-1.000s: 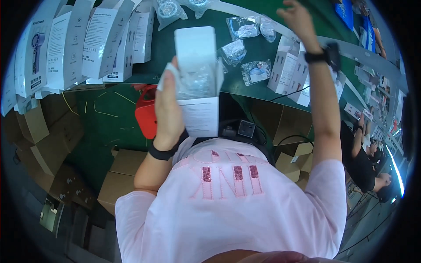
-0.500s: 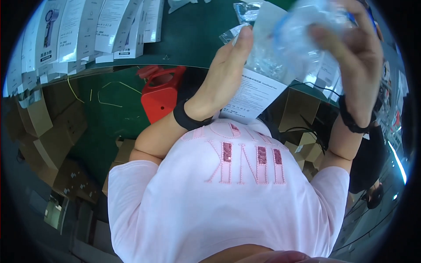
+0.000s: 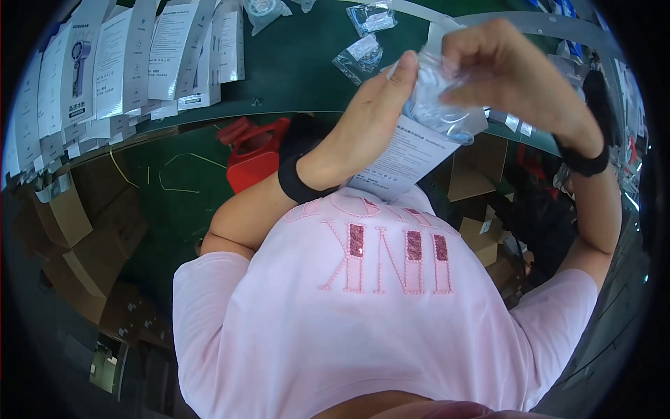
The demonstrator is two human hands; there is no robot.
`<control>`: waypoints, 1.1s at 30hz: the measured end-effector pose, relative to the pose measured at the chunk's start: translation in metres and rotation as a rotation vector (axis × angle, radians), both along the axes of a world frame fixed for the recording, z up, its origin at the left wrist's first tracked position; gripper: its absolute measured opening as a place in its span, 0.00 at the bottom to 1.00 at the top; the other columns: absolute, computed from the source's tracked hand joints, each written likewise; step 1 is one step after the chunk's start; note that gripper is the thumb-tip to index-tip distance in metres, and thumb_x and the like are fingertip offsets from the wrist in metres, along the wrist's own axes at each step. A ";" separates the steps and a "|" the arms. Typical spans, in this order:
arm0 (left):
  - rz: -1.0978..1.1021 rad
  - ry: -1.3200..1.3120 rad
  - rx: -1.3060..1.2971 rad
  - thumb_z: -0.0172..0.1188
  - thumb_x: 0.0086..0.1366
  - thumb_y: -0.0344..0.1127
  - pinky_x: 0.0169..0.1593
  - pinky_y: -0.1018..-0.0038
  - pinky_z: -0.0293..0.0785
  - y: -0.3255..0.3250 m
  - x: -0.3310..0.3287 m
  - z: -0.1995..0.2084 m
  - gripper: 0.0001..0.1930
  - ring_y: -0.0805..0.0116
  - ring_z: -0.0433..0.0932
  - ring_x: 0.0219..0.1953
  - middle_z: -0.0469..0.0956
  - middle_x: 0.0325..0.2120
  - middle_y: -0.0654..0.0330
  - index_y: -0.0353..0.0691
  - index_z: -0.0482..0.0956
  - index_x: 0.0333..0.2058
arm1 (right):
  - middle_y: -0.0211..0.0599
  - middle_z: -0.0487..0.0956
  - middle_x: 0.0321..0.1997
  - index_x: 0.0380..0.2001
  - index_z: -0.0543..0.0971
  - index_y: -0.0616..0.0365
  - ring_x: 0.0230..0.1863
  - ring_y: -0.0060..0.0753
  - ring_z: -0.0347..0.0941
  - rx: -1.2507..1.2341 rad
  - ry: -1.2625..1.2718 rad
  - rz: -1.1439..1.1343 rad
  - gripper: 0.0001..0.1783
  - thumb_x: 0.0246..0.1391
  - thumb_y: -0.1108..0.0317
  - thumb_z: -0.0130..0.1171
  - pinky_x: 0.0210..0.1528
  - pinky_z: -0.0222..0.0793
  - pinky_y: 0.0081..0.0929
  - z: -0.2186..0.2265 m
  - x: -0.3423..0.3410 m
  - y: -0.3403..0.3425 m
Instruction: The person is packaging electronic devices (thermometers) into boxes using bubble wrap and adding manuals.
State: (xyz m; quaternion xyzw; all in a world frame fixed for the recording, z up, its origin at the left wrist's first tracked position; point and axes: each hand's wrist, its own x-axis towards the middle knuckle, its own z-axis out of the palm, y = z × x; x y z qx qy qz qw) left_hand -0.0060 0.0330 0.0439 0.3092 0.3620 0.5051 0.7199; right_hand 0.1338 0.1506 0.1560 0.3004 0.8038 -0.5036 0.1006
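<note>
My left hand (image 3: 366,126) is closed around the side of a white printed carton (image 3: 405,157), held tilted against my chest. A clear plastic bag (image 3: 436,105) with something whitish inside lies at the carton's upper end and partly covers it. The fingers of my right hand (image 3: 513,80) are curled at the upper part of this bag, thumb and forefinger on it. What the bag contains cannot be made out. Past my left fingertips, two small clear packets (image 3: 361,56) with light-coloured contents rest on the green table (image 3: 300,63).
Several white cartons (image 3: 115,66) stand in a row at the table's left. Another bagged item (image 3: 265,10) lies at the far edge. Below the table are a red plastic stool (image 3: 255,150) and brown cardboard boxes (image 3: 80,244). More bagged things (image 3: 565,66) lie at the right.
The bag has come down from the upper right to the carton's upper end. My right hand moved left and down with it; my left hand keeps its hold on the carton.
</note>
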 end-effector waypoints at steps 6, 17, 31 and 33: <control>-0.076 -0.135 -0.129 0.31 0.70 0.65 0.47 0.78 0.66 -0.005 -0.010 -0.006 0.35 0.74 0.72 0.41 0.76 0.38 0.61 0.37 0.71 0.49 | 0.40 0.74 0.30 0.25 0.78 0.65 0.32 0.35 0.73 0.331 -0.010 0.153 0.05 0.46 0.76 0.64 0.37 0.71 0.27 -0.004 -0.007 -0.019; -0.235 -0.415 -0.077 0.50 0.68 0.57 0.58 0.75 0.64 -0.007 -0.018 -0.026 0.39 0.68 0.71 0.53 0.71 0.52 0.55 0.35 0.51 0.66 | 0.49 0.78 0.45 0.49 0.72 0.70 0.44 0.40 0.75 -0.675 -0.309 0.381 0.29 0.50 0.58 0.60 0.50 0.72 0.32 -0.019 -0.028 0.001; -0.205 -0.252 0.187 0.70 0.55 0.35 0.62 0.70 0.62 -0.007 -0.001 -0.030 0.40 0.64 0.65 0.60 0.66 0.58 0.49 0.28 0.59 0.62 | 0.33 0.72 0.19 0.24 0.76 0.68 0.22 0.24 0.65 -0.596 -0.751 0.492 0.21 0.53 0.57 0.64 0.25 0.62 0.27 0.001 -0.031 -0.006; -0.126 -0.232 0.151 0.70 0.55 0.35 0.61 0.70 0.63 -0.004 -0.006 -0.034 0.41 0.64 0.65 0.60 0.66 0.58 0.48 0.30 0.58 0.63 | 0.33 0.73 0.22 0.27 0.77 0.67 0.24 0.23 0.67 -0.576 -0.492 0.170 0.17 0.53 0.60 0.63 0.25 0.62 0.25 -0.008 -0.009 -0.010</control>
